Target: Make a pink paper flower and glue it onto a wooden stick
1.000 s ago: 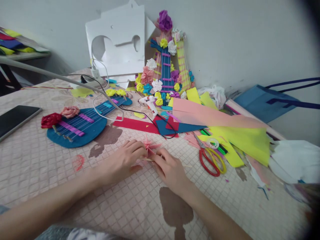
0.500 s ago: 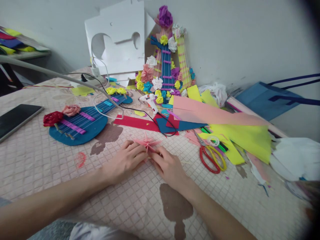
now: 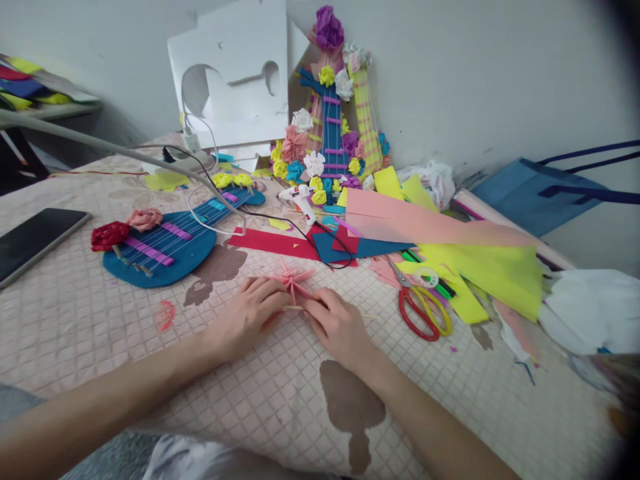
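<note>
A pink star-shaped piece of folded paper (image 3: 292, 283), with several pointed arms, sits between my two hands just above the patterned tablecloth. My left hand (image 3: 253, 310) is closed on its left side, with the fingertips partly hidden behind the paper. My right hand (image 3: 340, 327) is closed in a pinch at the star's lower right arm. A thin pale stick (image 3: 293, 308) shows between the hands, and its other end appears past my right hand, so it seems to run through those fingers. Exactly how the right fingertips grip is hidden.
A blue paper guitar (image 3: 165, 257) with roses lies left, beside a phone (image 3: 43, 243). Behind the star are a red strip (image 3: 273, 243) and a white glue gun (image 3: 300, 202) with its cord. Scissors (image 3: 420, 319) and coloured sheets (image 3: 435, 217) lie right; flowered guitars (image 3: 334, 133) lean at the wall.
The star has tilted and shifted slightly left, and my hands have moved a little apart. More of the thin stick now shows between them. The view has shifted slightly.
</note>
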`<control>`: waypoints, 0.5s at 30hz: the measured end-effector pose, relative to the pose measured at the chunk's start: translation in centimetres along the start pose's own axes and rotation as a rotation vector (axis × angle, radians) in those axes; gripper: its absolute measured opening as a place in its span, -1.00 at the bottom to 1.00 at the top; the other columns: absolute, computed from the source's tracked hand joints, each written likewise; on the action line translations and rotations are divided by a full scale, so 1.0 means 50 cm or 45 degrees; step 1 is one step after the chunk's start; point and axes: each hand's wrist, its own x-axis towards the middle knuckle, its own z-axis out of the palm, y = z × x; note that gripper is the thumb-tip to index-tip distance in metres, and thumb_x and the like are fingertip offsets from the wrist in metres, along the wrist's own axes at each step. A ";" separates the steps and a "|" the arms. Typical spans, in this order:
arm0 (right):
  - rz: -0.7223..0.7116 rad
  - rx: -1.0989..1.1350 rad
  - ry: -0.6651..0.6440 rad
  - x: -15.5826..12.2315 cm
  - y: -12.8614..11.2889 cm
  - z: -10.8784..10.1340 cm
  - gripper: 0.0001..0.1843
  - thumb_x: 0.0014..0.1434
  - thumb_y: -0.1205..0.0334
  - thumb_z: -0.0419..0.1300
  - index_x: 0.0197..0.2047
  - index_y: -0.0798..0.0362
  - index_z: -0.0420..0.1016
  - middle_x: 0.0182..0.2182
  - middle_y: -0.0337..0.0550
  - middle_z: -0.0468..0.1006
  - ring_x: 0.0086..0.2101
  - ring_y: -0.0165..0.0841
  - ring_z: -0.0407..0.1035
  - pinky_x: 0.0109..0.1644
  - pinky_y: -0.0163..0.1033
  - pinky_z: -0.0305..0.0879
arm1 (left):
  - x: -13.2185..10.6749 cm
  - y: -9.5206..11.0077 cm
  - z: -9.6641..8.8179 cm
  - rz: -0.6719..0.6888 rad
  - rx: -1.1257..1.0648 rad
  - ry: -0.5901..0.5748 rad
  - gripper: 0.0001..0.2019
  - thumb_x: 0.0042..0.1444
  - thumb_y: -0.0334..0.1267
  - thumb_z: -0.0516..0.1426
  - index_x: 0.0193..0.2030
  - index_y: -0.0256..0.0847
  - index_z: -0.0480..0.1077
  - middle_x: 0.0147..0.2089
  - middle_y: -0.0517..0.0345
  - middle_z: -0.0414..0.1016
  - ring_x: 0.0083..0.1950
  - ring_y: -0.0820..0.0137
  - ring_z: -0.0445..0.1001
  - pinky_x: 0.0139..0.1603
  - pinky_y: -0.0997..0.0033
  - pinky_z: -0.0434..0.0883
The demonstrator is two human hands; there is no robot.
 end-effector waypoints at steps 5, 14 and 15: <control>-0.013 0.006 0.057 0.003 0.001 0.004 -0.83 0.25 0.33 0.02 -0.22 0.05 0.44 -0.28 -0.12 0.40 -0.27 -0.35 0.32 -0.26 -0.28 0.29 | 0.001 -0.005 0.007 -0.029 0.027 0.007 -0.78 0.16 -0.41 0.09 -0.06 -0.14 0.39 -0.05 0.10 0.41 -0.03 0.29 0.31 -0.02 0.23 0.23; 0.010 -0.093 0.051 0.009 -0.018 0.014 -0.84 0.26 0.19 0.05 -0.27 0.03 0.41 -0.31 -0.13 0.43 -0.27 -0.32 0.32 -0.39 -0.28 0.22 | 0.002 -0.004 0.008 -0.014 0.021 0.009 -0.76 0.16 -0.44 0.08 -0.06 -0.12 0.41 -0.06 0.08 0.39 -0.02 0.28 0.29 -0.03 0.23 0.21; 0.014 -0.102 0.056 0.009 -0.020 0.016 -0.84 0.26 0.18 0.05 -0.28 0.03 0.41 -0.31 -0.14 0.43 -0.27 -0.32 0.32 -0.40 -0.28 0.22 | 0.002 -0.005 0.008 -0.021 0.019 0.019 -0.77 0.16 -0.44 0.09 -0.08 -0.14 0.42 -0.07 0.07 0.40 -0.03 0.28 0.29 -0.03 0.23 0.21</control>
